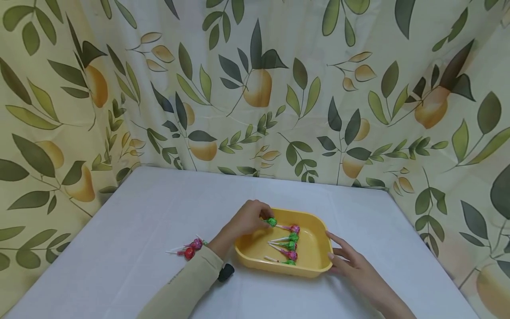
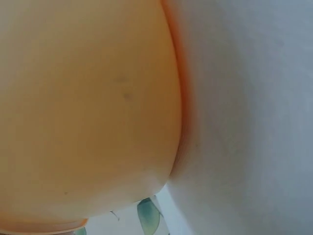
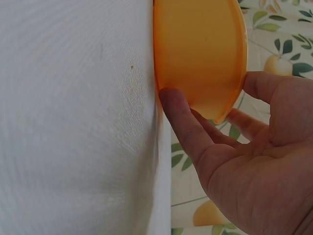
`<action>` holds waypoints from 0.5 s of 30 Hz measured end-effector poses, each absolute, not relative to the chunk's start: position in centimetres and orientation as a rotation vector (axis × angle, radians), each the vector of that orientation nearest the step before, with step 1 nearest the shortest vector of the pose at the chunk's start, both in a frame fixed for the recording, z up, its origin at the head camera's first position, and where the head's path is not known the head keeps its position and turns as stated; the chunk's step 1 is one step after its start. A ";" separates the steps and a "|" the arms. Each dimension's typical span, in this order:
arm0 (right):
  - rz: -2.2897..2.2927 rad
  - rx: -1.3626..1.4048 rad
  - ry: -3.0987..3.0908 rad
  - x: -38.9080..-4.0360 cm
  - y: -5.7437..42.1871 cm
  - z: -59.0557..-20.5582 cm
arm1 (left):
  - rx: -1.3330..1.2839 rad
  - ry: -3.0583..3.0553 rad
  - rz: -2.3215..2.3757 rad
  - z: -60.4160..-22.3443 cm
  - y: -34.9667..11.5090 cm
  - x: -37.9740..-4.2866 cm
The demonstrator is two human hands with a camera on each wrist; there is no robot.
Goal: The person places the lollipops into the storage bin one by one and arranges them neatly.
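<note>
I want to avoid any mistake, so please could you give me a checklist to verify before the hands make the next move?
1. Yellow tray upright on the table: ok.
2. Right hand touching the tray's side: ok.
3. Left hand free: not ok, it holds a green lollipop.
4. Held lollipop touching the tray's floor: cannot tell.
5. Placed lollipops lying with heads toward the right hand: ok.
6. All lollipops inside: not ok, a red lollipop and a pink lollipop lie outside.
</note>
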State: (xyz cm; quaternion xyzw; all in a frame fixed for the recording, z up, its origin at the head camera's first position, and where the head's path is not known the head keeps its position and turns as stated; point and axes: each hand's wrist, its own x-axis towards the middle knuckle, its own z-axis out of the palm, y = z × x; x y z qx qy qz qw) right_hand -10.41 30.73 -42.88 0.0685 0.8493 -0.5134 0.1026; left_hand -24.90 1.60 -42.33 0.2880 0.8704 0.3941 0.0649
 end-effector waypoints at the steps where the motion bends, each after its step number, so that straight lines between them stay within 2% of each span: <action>1: -1.511 0.204 2.508 -10.4 30.7 -42.9 | 0.870 2.627 1.187 -42.4 1.6 -24.9; 15: -1.478 0.222 2.506 -10.5 30.7 -42.7 | 0.880 2.742 1.078 -42.6 2.1 -24.8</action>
